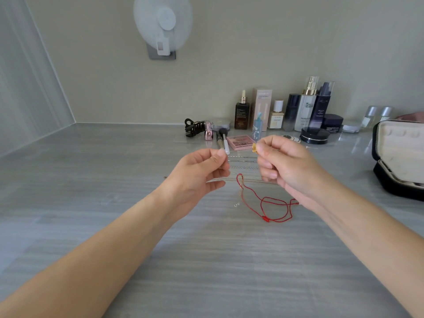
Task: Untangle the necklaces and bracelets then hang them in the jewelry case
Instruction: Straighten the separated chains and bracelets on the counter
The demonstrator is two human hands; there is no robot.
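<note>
Both hands are hovering above the grey streaked stone counter [114,180], mid-scene.

Left hand [202,171] is pinching thumb to forefinger, other fingers loosely curled. The strand in the pinch is too fine to resolve. It is probably 1 of the thin silver-coloured chains [243,167] running between the hands (lifted or lying flat: cannot tell).

Right hand [284,166] is pinching a small amber-gold pendant [254,148], remaining fingers curled in.

Judgement: the hands are pulling apart to keep a strand taut and expose crossings.

The looped red cord bracelet [266,203] is lying near, below the right hand, seemingly set aside. The open black zip jewelry case with cream lining [390,138] is standing far right, handy for hanging.
</note>
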